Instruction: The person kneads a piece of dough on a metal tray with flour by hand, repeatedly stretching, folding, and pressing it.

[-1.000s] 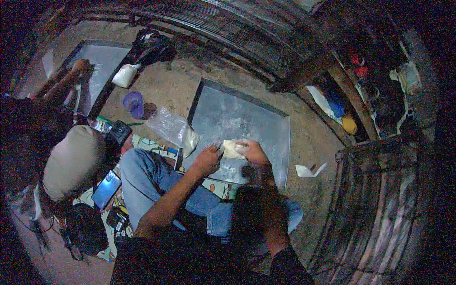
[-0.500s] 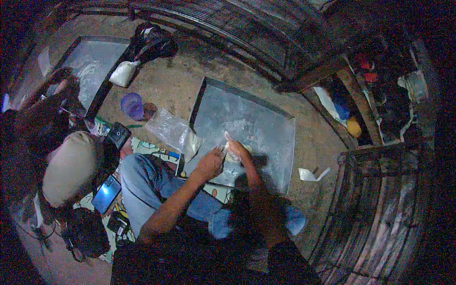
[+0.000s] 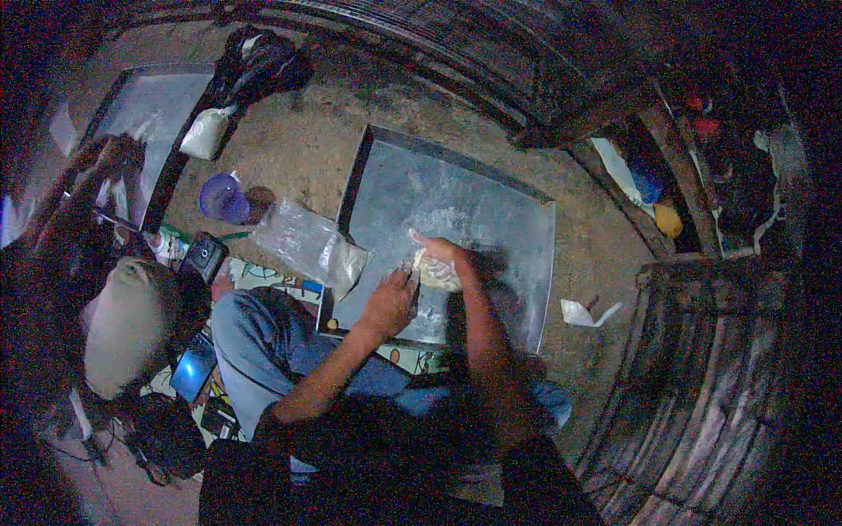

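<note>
A pale, flattish lump of dough [image 3: 445, 281] rests in a large grey metal tray [image 3: 500, 228] dusted with white flour. My right hand [image 3: 443, 252] lies over the dough's far side, its fingers curled round it and one whitened digit pointing away. At the left edge of the same lump is my left hand [image 3: 392, 301], with bent fingers pressed together against it. Left of the tray, a clear plastic bag [image 3: 294, 237] lies with white powder [image 3: 349, 265] at its end, which overlaps the tray's rim.
On the left, another person's hands [image 3: 110, 158] are over a second tray [image 3: 167, 96]. Nearby are a purple cup [image 3: 224, 200], a bag of white powder [image 3: 206, 134] and a phone [image 3: 194, 372]. A small white packet [image 3: 577, 312] lies right of my tray, beside wooden slats [image 3: 702, 377].
My right hand has drawn back a little and curled over the dough, which now shows more. My left hand stays beside it. The other person's hands have moved up over their tray.
</note>
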Demonstrator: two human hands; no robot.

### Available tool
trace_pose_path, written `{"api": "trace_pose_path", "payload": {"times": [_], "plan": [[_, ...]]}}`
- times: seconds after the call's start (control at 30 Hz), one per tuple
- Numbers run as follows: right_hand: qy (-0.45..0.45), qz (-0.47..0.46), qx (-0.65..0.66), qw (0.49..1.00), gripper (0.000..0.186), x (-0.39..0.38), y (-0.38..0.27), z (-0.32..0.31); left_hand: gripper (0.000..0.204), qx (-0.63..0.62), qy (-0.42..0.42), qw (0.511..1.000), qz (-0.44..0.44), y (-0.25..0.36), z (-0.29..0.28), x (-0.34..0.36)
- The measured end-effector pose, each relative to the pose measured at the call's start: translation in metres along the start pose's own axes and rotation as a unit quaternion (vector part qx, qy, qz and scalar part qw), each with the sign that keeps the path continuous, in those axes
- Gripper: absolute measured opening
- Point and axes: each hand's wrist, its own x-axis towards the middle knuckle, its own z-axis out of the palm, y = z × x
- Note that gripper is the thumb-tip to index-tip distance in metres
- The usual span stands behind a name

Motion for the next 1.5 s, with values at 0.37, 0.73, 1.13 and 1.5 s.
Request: {"api": "trace_pose_path", "payload": {"times": [0.37,0.73,1.13,1.5], "plan": [[-0.183,0.035,0.146,0.972,0.022,-0.031,-0.013,-0.017,0.041,0.030,-0.018,0.999,0.003,-0.006,0.005,0.006],[0.241,0.021,-0.237,0.941,0.091,-0.086,0.008,-0.054,0.040,0.042,0.056,0.997,0.028,-0.009,0.011,0.001],[0.074,0.078,-0.366,0.924,0.089,-0.030,0.025,-0.018,0.039,0.032,0.087,0.996,0.009,-0.031,0.010,-0.008],[0.317,-0.077,-0.329,0.886,0.059,-0.052,0.095,-0.023,0.051,0.007,0.041,0.998,0.051,0.005,-0.008,-0.001]]}}
